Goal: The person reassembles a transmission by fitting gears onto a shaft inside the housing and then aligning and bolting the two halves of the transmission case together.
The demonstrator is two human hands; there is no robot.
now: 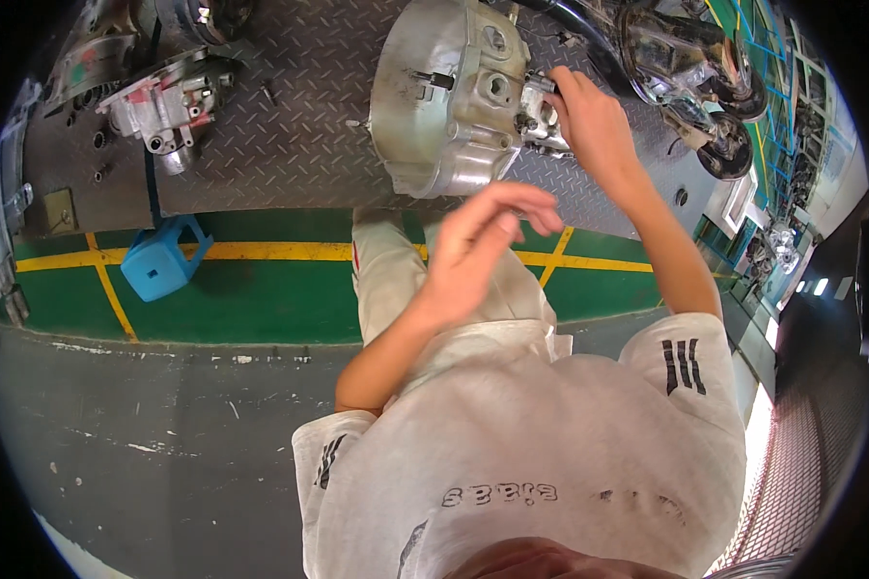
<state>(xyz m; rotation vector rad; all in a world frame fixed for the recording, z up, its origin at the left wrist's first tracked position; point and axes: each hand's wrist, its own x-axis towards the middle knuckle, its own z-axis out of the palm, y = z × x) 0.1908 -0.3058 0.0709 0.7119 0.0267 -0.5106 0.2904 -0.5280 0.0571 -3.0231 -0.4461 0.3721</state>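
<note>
A large silver metal housing, round like a bell on its left side, stands on the dark tread-plate bench top in front of me. On its right side is a smaller silver metal part. My right hand reaches over that smaller part, its fingers curled onto the upper edge; the palm hides some of it. My left hand is raised in the air before the bench edge, below the housing. Its fingers are stretched and slightly bent, slightly blurred, with nothing in them.
A red-stained metal casting lies at the left of the bench, with small loose parts around it. Dark pipes and a larger assembly occupy the right. A blue plastic stool stands on the green floor, left of my legs.
</note>
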